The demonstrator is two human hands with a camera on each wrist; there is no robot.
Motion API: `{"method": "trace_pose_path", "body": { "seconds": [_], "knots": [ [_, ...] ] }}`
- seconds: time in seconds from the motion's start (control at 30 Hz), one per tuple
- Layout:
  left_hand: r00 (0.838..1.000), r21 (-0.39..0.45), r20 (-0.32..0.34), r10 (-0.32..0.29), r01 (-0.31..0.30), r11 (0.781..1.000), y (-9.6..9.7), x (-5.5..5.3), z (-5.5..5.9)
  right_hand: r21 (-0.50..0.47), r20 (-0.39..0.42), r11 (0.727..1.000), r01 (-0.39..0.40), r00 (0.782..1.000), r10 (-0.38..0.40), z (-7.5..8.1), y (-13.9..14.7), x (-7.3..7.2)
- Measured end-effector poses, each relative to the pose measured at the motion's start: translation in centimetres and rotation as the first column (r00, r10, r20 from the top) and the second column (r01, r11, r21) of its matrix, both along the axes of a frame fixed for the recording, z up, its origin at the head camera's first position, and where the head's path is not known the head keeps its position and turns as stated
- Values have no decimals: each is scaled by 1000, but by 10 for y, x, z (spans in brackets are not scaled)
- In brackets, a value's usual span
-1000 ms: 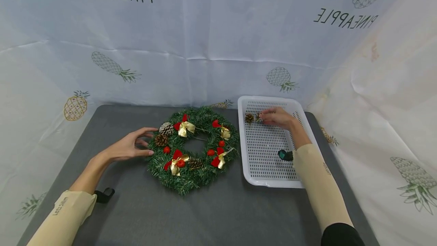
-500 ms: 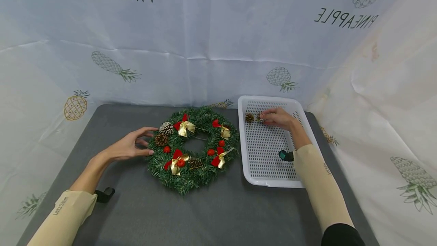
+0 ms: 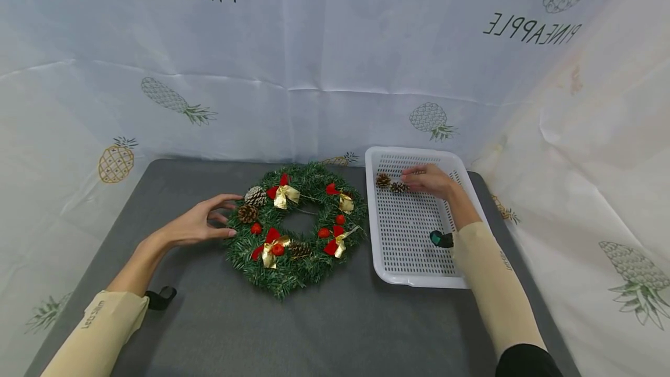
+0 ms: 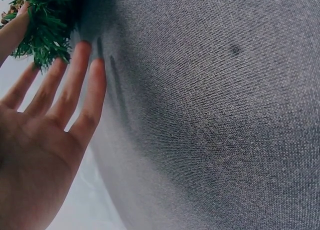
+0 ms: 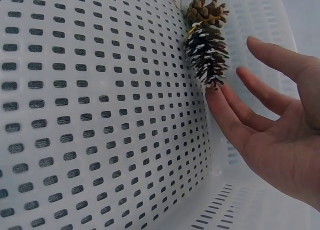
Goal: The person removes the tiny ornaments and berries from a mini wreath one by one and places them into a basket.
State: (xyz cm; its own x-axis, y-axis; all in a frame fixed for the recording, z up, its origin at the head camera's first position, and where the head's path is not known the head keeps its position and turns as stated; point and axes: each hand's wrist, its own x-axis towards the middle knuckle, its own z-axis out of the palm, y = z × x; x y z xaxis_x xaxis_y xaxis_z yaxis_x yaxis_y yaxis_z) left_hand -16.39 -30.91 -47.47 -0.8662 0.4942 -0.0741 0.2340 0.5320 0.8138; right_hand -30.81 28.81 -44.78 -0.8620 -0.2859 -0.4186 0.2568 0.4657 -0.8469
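Perforated white plastic tray (image 5: 100,115), rough scaly pine cone (image 5: 207,57), matt woven grey table cloth (image 4: 210,115).

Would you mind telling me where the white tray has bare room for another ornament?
The white tray is bare from its middle to the near rim. Its far left corner is crowded: two pine cones lie there by the right hand.

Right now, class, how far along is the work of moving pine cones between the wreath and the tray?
Done: two pine cones lie in the white tray. In hand: the right hand is open beside them, holding nothing, while the left hand rests at the wreath edge. Left: the wreath's frosted cone and brown cones, bows and berries.
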Motion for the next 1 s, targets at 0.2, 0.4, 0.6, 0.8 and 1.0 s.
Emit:
{"method": "trace_pose_path", "body": {
  "seconds": [0.2, 0.4, 0.6, 0.8, 1.0],
  "knots": [
    [1000, -9, -7, -3, 3, 1000, 0, -1, 0, 13, -42, 1000, -12, 999, 12, 4, 0, -1],
    [1000, -9, -5, -1, 1, 1000, 0, 0, 0, 9, -88, 999, -49, 995, 49, 12, -3, 1],
    [1000, -8, -3, -1, 1, 1000, 0, 0, -1, -5, -107, 999, -52, 993, 52, 18, -6, 1],
    [1000, -10, -3, -3, 3, 1000, 1, 0, 0, -26, -117, 997, -75, 991, 72, 29, -11, 1],
    [1000, -8, 1, -3, 3, 1000, 1, 1, 1, 2, -152, 994, -112, 982, 111, 38, -19, 0]
  ]
}}
